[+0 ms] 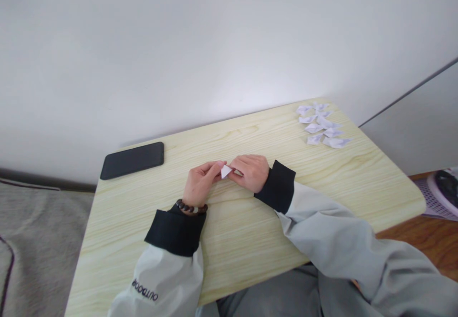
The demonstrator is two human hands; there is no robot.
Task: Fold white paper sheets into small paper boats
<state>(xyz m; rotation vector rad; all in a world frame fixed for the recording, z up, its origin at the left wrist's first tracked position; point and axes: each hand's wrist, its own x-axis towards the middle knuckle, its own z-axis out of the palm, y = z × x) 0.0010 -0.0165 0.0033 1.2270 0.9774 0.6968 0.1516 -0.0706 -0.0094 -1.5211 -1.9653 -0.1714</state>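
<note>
A small folded piece of white paper (225,171) is pinched between my two hands above the middle of the table. My left hand (202,179), with a dark beaded bracelet at the wrist, grips its left side between thumb and fingers. On the other side my right hand (251,171) is closed, thumb and fingertips on the paper's right edge. Only a pale triangular part of the paper shows; my fingers cover the rest.
Several folded white paper pieces (332,132) lie grouped at the table's back right. A black phone (133,160) rests at the back left. The wooden table (236,260) stands against a white wall. A purple basket (437,197) sits on the floor at right.
</note>
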